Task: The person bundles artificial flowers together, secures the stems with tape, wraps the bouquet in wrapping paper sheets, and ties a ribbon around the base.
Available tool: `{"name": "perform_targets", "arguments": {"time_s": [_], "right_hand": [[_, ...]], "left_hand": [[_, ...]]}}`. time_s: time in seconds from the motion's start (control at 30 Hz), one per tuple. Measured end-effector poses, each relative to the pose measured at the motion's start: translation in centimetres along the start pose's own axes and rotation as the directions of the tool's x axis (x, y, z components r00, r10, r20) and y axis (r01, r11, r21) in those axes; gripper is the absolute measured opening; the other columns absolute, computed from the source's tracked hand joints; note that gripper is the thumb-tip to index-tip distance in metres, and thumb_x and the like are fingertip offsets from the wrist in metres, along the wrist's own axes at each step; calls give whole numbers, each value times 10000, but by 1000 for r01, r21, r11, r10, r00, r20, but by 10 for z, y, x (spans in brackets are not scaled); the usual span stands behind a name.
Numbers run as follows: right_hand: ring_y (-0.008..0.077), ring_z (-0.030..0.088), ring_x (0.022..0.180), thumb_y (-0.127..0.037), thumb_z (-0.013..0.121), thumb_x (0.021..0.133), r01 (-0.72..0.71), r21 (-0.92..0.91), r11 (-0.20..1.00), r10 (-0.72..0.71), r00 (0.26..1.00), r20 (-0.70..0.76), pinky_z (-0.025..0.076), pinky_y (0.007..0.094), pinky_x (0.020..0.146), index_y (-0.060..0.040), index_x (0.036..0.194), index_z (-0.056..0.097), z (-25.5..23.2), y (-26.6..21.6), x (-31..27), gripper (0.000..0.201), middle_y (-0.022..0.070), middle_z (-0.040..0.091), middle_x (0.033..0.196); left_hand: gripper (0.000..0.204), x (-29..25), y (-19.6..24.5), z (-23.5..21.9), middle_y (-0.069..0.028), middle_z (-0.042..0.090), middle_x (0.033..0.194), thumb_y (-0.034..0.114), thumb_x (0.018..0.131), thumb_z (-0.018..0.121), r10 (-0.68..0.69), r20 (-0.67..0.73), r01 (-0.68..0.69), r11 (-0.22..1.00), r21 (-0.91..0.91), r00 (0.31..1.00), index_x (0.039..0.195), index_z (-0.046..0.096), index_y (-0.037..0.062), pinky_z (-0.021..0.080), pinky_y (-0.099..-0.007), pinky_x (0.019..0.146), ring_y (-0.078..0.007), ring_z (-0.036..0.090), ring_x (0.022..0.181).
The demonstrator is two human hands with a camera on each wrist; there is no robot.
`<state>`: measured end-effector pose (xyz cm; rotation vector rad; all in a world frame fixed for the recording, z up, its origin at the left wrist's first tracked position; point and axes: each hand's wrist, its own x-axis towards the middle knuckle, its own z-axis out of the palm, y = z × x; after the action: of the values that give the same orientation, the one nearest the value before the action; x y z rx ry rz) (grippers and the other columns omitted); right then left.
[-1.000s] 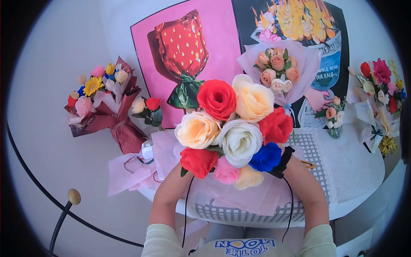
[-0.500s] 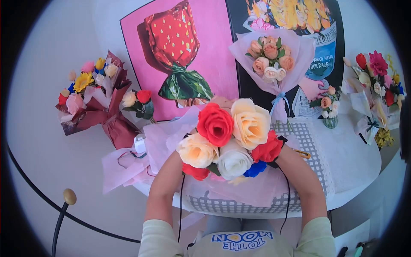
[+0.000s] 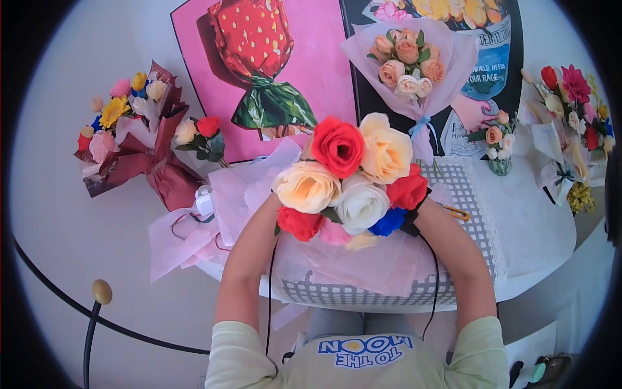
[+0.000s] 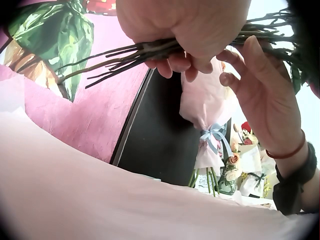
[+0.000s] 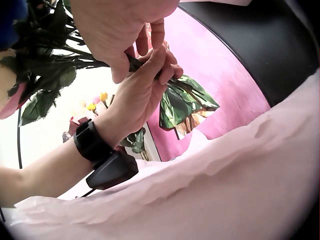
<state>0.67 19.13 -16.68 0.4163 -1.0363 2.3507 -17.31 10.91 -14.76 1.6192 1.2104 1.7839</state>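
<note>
A bunch of artificial roses (image 3: 360,206), in red, cream, white, pink and blue, is held up over the near part of the table, its blooms hiding both hands in the head view. In the left wrist view my left hand (image 4: 180,25) grips the dark stems (image 4: 120,59), whose cut ends stick out past it. My right hand (image 4: 270,95) is beside the left, just under the blooms. Its thumb overlaps the stems while its fingers are loosely bent and apart. The right wrist view shows the right hand above the left hand, with green leaves (image 5: 37,107) nearby.
Pink wrapping paper (image 3: 369,259) covers the table's near part. A wrapped peach rose bouquet (image 3: 409,71) leans against the pictures behind. A maroon-wrapped bouquet (image 3: 165,175) stands at left, a small glass vase (image 3: 500,165) at right. Orange-handled scissors (image 3: 457,212) lie right of the hands.
The bunch dipped with its blooms tilting away, then came up again slightly. Both hands stay behind it. The whole head view has shifted, with the background now higher in frame.
</note>
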Motion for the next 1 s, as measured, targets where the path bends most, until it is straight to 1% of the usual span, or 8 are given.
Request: {"name": "perform_targets", "arguments": {"time_s": [0.03,0.07,0.17,0.27,0.37,0.4,0.43,1.0], "right_hand": [[189,531,973,-214,424,883,1,-3,1000,-1,1000,0,432,312,845,-33,1133,461,-1,-4,3,311,95,524,1109],[188,532,972,-212,425,883,3,-5,1000,-3,1000,-1,433,311,844,-33,1132,462,-1,-4,2,309,94,524,1109],[185,533,968,-208,428,882,11,-12,1000,-12,1000,-6,435,309,840,-34,1130,464,-2,-7,-4,305,92,526,1107],[183,535,965,-204,430,881,15,-18,1000,-16,1000,-10,437,308,836,-35,1128,466,-2,-10,2,301,90,527,1105],[181,537,962,-200,433,880,16,-24,1000,-16,1000,-13,439,306,833,-36,1125,468,-2,-6,0,298,89,529,1103],[180,538,960,-199,433,880,16,-26,1000,-17,1000,-14,440,305,832,-36,1124,469,-1,2,-17,296,88,529,1102],[179,538,959,-198,434,880,17,-29,999,-17,1000,-15,440,304,830,-36,1124,469,0,6,-21,295,88,530,1101],[165,548,940,-175,448,875,44,-87,995,-45,999,-8,452,294,809,-41,1111,481,2,-2,-10,274,78,539,1090]], "left_hand": [[254,33,2,18,-45,479,1053,161,876,449,0,0,0,1000,0,1000,1103,426,49,380,-270,863,-130,454,992],[253,10,0,10,-44,479,1052,161,876,449,0,0,0,1000,0,1000,1102,426,49,381,-270,862,-130,454,991],[251,6,2,8,-44,480,1050,161,875,450,-2,4,2,1000,0,1000,1099,428,49,381,-270,860,-129,455,989],[249,3,3,5,-44,481,1047,161,875,450,-5,5,5,1000,-1,1000,1096,429,49,381,-270,859,-129,455,987],[247,-3,3,6,-44,482,1045,160,874,451,-8,1,8,1000,-2,1000,1094,430,49,382,-270,857,-128,456,984],[246,-2,3,8,-44,482,1044,160,874,451,-9,0,9,1000,-3,1000,1093,431,49,382,-270,856,-128,456,984],[245,1,3,11,-44,482,1043,160,874,451,-9,0,9,1000,-3,1000,1092,431,49,382,-270,855,-128,456,983],[233,7,13,21,-42,487,1029,158,871,455,11,-5,-11,1000,-5,1000,1076,438,50,384,-270,844,-126,460,970]]}}
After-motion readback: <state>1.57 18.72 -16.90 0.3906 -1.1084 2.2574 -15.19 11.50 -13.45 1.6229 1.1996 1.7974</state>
